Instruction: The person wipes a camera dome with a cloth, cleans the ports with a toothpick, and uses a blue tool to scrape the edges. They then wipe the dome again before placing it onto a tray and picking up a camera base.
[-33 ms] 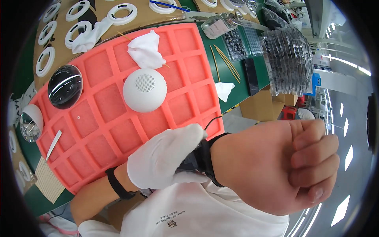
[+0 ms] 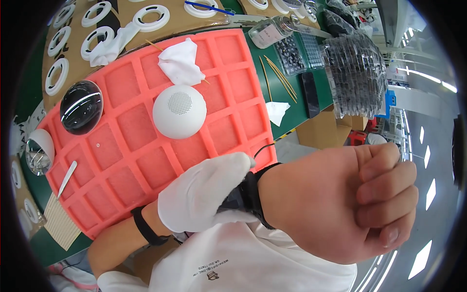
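My left hand point(image 2: 197, 194), in a white glove, comes in from the lower left and is closed round a black wrist device point(image 2: 236, 199) strapped to my right wrist. The glove hides part of the device; a thin black cable point(image 2: 262, 148) shows above it. My right hand point(image 2: 335, 209) is bare, raised close to the camera, its fingers curled into a loose fist with nothing visible in them. Beyond the hands, a white dome housing point(image 2: 179, 112) with a perforated patch rests on a pink compartment tray point(image 2: 129, 131). A dark glossy dome point(image 2: 81, 107) sits at the tray's left.
A white-and-clear dome point(image 2: 41, 152) and white tweezers point(image 2: 67, 179) lie at the left. White cloth point(image 2: 181, 62) lies on the tray; white rings point(image 2: 151, 18) lie on cardboard behind. Right of the tray are wooden sticks point(image 2: 280, 75), a glass jar point(image 2: 270, 32) and stacked clear trays point(image 2: 354, 75).
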`<state>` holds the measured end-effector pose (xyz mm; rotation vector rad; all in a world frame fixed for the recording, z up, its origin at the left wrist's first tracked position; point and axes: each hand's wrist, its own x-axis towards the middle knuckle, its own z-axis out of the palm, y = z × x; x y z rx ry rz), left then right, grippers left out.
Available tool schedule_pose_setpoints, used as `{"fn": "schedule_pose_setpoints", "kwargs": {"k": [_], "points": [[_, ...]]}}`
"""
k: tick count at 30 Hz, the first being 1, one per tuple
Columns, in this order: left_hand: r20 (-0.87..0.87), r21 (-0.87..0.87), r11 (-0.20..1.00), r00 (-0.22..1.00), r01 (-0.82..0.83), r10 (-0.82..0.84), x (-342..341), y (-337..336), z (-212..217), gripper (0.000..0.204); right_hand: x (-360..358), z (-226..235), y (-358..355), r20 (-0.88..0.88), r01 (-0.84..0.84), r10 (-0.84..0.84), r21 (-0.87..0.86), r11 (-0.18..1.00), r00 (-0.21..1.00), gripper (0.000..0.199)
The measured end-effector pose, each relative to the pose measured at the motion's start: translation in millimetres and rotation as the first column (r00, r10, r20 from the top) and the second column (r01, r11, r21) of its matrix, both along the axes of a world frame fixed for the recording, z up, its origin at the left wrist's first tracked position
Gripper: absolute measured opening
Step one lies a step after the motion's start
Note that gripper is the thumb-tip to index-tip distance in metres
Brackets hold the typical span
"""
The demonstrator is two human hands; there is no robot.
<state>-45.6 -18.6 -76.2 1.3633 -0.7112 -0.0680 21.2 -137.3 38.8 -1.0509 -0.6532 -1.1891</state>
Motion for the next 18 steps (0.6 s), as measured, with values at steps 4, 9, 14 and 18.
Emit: {"fn": "schedule_pose_setpoints", "kwargs": {"k": [4,9,14,18], "points": [[0.102,-0.008,0.993,0.987,-0.121,0.121,5.1,-4.4,6.9,0.050,5.3,4.8,-3.2,-0.083,-0.098,0.097,-0.012,0.995,0.992,0.028],[-0.086,0.015,1.000,0.996,-0.010,0.011,13.0,1.1,13.1,0.028,11.6,-0.6,-1.8,-0.234,-0.191,0.171,-0.068,0.979,0.957,0.036],[0.268,0.049,0.955,0.925,-0.292,0.269,13.7,6.1,1.6,0.044,21.0,-7.6,-8.9,-0.399,-0.277,0.160,-0.256,0.926,0.903,0.047],[0.232,0.156,0.925,0.923,-0.347,0.307,16.7,13.2,7.7,0.058,37.7,-24.5,23.6,-0.460,-0.054,0.055,0.017,0.998,0.886,0.044]]}}
